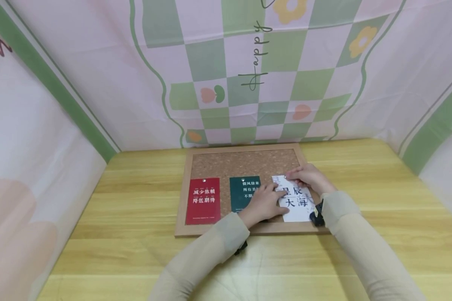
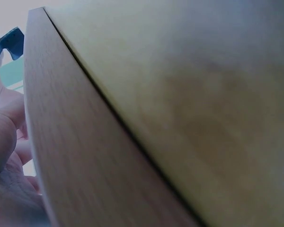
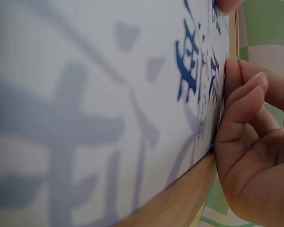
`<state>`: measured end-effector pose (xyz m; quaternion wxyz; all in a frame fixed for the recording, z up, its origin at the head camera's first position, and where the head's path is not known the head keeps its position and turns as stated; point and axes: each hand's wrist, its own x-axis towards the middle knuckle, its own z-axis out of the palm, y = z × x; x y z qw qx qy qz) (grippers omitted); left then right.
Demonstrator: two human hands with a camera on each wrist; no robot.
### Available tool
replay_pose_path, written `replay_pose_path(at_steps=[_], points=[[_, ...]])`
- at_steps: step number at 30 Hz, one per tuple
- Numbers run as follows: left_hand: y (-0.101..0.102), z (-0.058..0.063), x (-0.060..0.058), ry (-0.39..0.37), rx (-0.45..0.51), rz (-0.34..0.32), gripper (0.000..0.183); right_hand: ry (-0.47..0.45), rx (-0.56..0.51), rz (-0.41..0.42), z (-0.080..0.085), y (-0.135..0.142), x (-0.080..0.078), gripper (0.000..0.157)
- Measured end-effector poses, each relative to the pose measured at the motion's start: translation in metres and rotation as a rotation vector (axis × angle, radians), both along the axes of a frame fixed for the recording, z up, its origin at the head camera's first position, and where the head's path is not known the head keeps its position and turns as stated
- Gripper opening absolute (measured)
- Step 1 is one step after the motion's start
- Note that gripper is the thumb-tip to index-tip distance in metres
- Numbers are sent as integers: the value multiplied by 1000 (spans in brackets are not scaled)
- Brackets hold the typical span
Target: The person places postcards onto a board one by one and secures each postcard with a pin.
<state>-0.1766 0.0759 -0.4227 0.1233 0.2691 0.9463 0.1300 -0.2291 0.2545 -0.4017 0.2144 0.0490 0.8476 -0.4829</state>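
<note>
A white card [image 1: 299, 212] with large dark Chinese characters lies upright on the right part of a wood-framed cork board [image 1: 245, 161]. My left hand [image 1: 264, 203] rests with spread fingers on the card's left side, its wrist over the green card. At the card's top edge, my right hand [image 1: 309, 177] pinches with thumb and forefinger where a small pale tack head [image 1: 285, 177] barely shows; the fingertips mostly hide it. In the right wrist view the right hand [image 3: 255, 137] has its other fingers curled beside the card. The left wrist view catches mainly the board's frame [image 2: 85, 127].
A red card [image 1: 203, 211] and a dark green card [image 1: 238, 198] hang on the board, each with a small tack at the top. The board lies on a wooden table [image 1: 135, 200]. A patterned cloth [image 1: 245, 50] rises behind it, with pale cloth at both sides.
</note>
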Motion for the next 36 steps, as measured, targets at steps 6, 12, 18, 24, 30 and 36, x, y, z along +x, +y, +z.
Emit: replay_pose_path(at_steps=[6, 12, 18, 24, 30, 36], points=[[0, 0, 0, 1, -6, 1, 57, -23, -24, -16, 0, 1, 0, 42], [0, -1, 0, 0, -1, 4, 57, -35, -45, -34, 0, 0, 0, 41], [0, -1, 0, -1, 7, 2, 57, -46, -71, -44, 1, 0, 1, 42], [0, -1, 0, 2, 11, 1, 58, -63, -119, -63, 0, 0, 1, 42], [0, 0, 0, 4, 8, -1, 59, -85, -147, -85, 1, -1, 0, 40], [-1, 2, 1, -5, 6, 5, 59, -94, -148, -112, 0, -1, -2, 37]])
